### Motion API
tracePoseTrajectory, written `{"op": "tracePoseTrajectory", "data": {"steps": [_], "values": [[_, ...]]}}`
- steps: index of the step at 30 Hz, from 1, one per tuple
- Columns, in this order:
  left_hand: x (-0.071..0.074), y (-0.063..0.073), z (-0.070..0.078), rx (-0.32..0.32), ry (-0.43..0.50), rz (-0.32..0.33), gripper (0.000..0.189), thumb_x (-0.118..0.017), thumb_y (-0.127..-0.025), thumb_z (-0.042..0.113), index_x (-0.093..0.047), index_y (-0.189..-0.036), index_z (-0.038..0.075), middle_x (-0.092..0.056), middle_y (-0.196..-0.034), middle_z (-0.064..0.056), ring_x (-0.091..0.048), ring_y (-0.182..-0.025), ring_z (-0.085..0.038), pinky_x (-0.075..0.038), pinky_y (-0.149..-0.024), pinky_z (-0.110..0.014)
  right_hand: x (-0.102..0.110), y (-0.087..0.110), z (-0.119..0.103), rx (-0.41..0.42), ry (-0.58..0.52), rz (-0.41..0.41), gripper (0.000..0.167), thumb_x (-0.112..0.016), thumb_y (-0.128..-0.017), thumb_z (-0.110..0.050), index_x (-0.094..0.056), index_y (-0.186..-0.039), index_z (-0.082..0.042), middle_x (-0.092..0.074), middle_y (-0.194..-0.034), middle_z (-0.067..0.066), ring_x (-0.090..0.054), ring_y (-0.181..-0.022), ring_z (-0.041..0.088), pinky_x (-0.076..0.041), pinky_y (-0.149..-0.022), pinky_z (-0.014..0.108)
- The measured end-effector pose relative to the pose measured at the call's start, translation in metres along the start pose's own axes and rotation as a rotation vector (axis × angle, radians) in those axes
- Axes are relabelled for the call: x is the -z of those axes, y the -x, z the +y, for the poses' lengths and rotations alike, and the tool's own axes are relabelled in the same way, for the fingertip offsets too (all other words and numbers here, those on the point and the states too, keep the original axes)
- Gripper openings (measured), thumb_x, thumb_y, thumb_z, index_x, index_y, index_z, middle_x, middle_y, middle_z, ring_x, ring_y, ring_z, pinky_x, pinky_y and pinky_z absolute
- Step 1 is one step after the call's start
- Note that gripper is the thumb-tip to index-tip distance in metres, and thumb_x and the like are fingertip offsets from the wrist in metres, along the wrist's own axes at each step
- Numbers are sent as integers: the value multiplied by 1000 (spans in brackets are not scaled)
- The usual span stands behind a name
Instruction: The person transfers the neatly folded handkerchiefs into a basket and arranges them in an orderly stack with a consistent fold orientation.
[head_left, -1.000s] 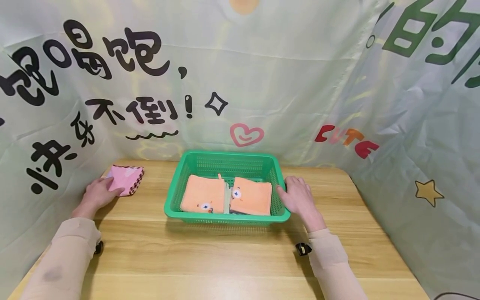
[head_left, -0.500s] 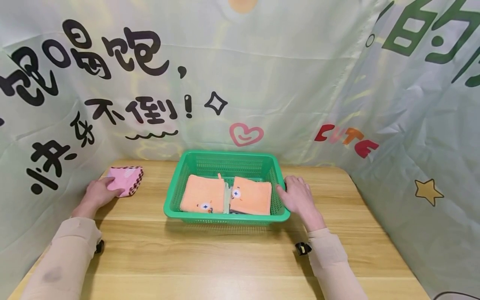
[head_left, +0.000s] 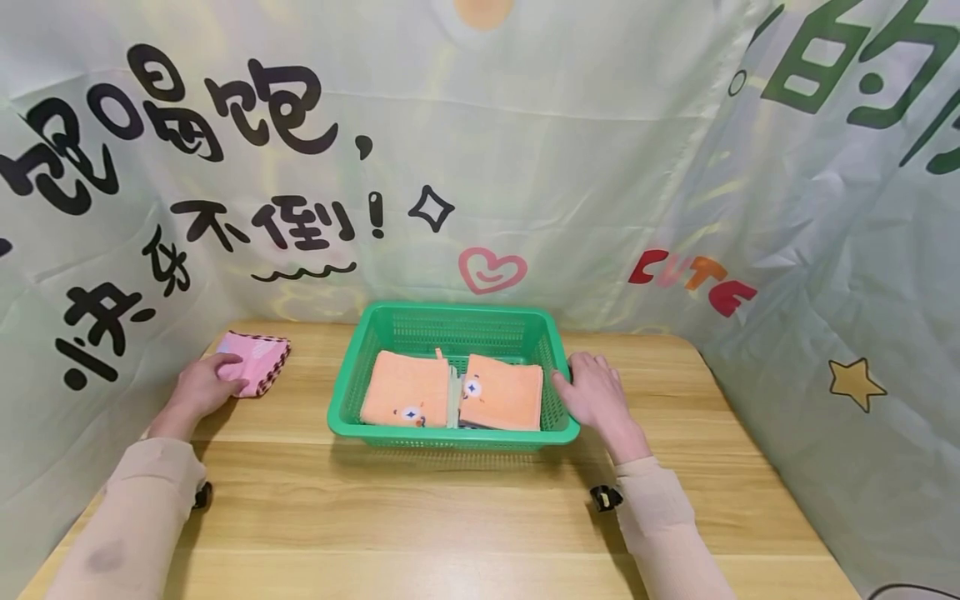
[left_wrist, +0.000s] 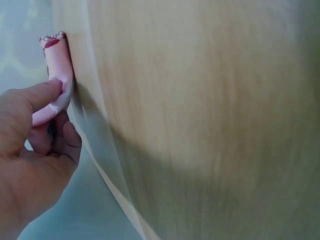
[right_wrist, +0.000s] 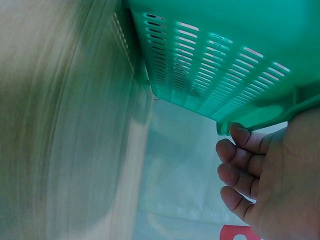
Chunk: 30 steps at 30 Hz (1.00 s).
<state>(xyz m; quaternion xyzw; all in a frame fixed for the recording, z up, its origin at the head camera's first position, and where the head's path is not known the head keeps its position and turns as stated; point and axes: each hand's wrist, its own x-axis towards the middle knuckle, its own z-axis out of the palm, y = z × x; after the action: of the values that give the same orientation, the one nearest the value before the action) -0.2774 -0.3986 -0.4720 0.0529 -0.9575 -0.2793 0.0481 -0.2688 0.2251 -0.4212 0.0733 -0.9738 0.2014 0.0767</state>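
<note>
At the table's left, my left hand [head_left: 201,387] pinches a folded pink towel [head_left: 258,360] with a dark checkered border. In the left wrist view the thumb presses on the towel [left_wrist: 59,62] and the fingers curl underneath. My right hand [head_left: 597,396] holds the right rim of a green plastic basket [head_left: 453,435], thumb over the rim and fingers outside. The right wrist view has the fingers loosely bent below the rim beside the slotted wall [right_wrist: 210,55]. Inside the basket lie two folded orange towels, one on the left [head_left: 408,387] and one on the right [head_left: 504,393].
The wooden table [head_left: 465,525] reaches to a printed cloth backdrop [head_left: 577,167] at the back and sides. A pale green folded edge [head_left: 454,396] shows between the orange towels. A dark cable [head_left: 911,590] shows at the bottom right.
The left hand and the pink towel have shifted very slightly to the right, the towel turning a little. The right hand and the basket look unmoved.
</note>
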Motion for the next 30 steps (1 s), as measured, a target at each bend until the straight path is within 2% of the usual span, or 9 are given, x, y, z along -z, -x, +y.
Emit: {"op": "tracePoseTrajectory", "data": {"steps": [4, 8, 15, 18, 19, 21, 24, 26, 30], "values": [[0, 2, 0, -29, 28, 27, 50, -68, -94, 15, -54, -136, -9, -46, -130, -46, -41, -122, -63, -31, -103, -74, 0, 0, 0, 1, -1, 1, 29, -52, -104, -36, -58, -97, -8, -59, -97, 10, -49, -95, 33, -37, -81, 47], [0, 4, 2, -30, 48, 42, 48, -67, -94, 14, -55, -135, -8, -45, -125, -42, -43, -113, -56, -35, -97, -69, 0, 1, 0, -1, -4, 0, 30, -52, -104, -36, -59, -98, -8, -59, -97, 10, -49, -95, 33, -38, -82, 48], [2, 9, 11, -64, 56, 90, 47, -68, -95, 11, -55, -137, -5, -45, -119, -39, -49, -99, -47, -44, -75, -46, -1, 1, 0, 2, -5, 2, 29, -52, -104, -36, -58, -97, -8, -58, -95, 10, -50, -94, 34, -37, -81, 47], [3, 12, 16, -86, 76, 111, 46, -68, -97, 11, -56, -139, -4, -46, -118, -37, -57, -88, -40, -46, -67, -38, -1, 1, 0, 5, -7, 6, 29, -53, -104, -36, -58, -97, -8, -58, -95, 10, -50, -95, 34, -37, -81, 47], [3, 14, 18, -93, 84, 119, 46, -69, -97, 11, -56, -138, -4, -46, -118, -37, -59, -84, -38, -46, -66, -37, -1, 1, 0, 5, -9, 7, 29, -53, -104, -36, -58, -97, -8, -58, -95, 10, -50, -95, 34, -37, -81, 47], [3, 15, 22, -107, 95, 135, 45, -69, -97, 11, -57, -138, -5, -46, -118, -37, -59, -85, -38, -47, -69, -43, -1, 1, 0, 5, -10, 7, 29, -53, -104, -36, -58, -97, -8, -58, -95, 10, -50, -95, 34, -37, -81, 48], [2, 18, 27, -129, 97, 170, 43, -70, -96, 9, -59, -135, -4, -48, -117, -35, -54, -92, -41, -42, -77, -49, 0, 1, 0, 5, -11, 5, 30, -52, -104, -36, -58, -97, -8, -59, -95, 10, -50, -95, 34, -37, -81, 48], [3, 20, 29, -129, 98, 177, 42, -70, -97, 11, -59, -135, -4, -48, -118, -34, -47, -99, -45, -38, -81, -53, 0, 0, 0, 5, -10, 3, 30, -52, -104, -37, -58, -97, -8, -59, -96, 10, -50, -95, 34, -37, -82, 48], [4, 24, 35, -119, 110, 177, 43, -69, -98, 13, -58, -136, -3, -48, -121, -34, -47, -101, -45, -37, -82, -54, 0, 0, 0, 5, -9, 3, 30, -52, -104, -37, -58, -98, -8, -59, -97, 11, -50, -96, 34, -38, -82, 48]]}}
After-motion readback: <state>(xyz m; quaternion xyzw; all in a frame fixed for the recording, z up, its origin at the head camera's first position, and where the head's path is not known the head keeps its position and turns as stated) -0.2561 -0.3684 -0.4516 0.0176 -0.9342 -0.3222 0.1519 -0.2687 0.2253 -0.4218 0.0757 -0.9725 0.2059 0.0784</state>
